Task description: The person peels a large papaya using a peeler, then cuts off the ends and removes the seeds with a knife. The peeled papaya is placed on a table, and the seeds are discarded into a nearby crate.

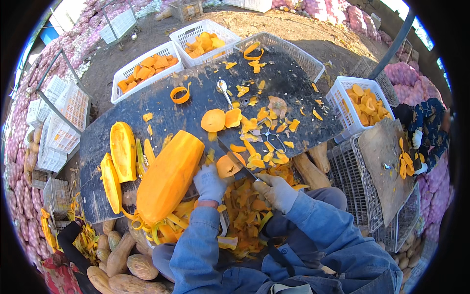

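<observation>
My gloved right hand [275,191] is closed around the handle of a kitchen knife [235,158], whose blade points up and left over the board. Below the blade, a round orange squash piece [228,165] lies near the board's edge, by the fingers of my gloved left hand [210,183]. That hand touches or nearly touches the cut end; its grip is partly hidden. Left of it rests a large peeled squash [170,176]. Two hollowed squash halves [123,151] lie farther left. A metal spoon [224,92], a peeler [274,141] and round slices [213,120] are on the dark board [165,95].
White crates of cut squash stand beyond the board [147,73] and at right [361,106]. Peelings [246,217] are heaped below my hands. Unpeeled squashes [121,253] lie at lower left. A co-worker [427,128] works at right; another person's dark sleeve [71,246] shows at lower left.
</observation>
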Demonstrator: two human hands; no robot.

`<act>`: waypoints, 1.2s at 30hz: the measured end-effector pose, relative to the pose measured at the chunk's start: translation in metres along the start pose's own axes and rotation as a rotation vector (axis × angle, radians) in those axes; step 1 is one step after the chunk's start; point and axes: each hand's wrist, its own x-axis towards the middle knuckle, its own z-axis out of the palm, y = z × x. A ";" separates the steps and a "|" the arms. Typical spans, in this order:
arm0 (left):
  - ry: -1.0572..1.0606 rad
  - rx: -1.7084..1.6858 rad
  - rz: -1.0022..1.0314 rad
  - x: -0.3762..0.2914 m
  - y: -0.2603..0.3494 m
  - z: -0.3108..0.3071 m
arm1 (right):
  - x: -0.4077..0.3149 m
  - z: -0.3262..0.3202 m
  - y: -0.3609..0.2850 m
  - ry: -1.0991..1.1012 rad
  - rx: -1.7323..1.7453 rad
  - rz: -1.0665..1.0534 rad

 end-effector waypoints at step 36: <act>0.001 -0.611 -0.296 -0.009 0.002 0.017 | 0.003 -0.010 -0.008 -0.009 -0.663 -0.180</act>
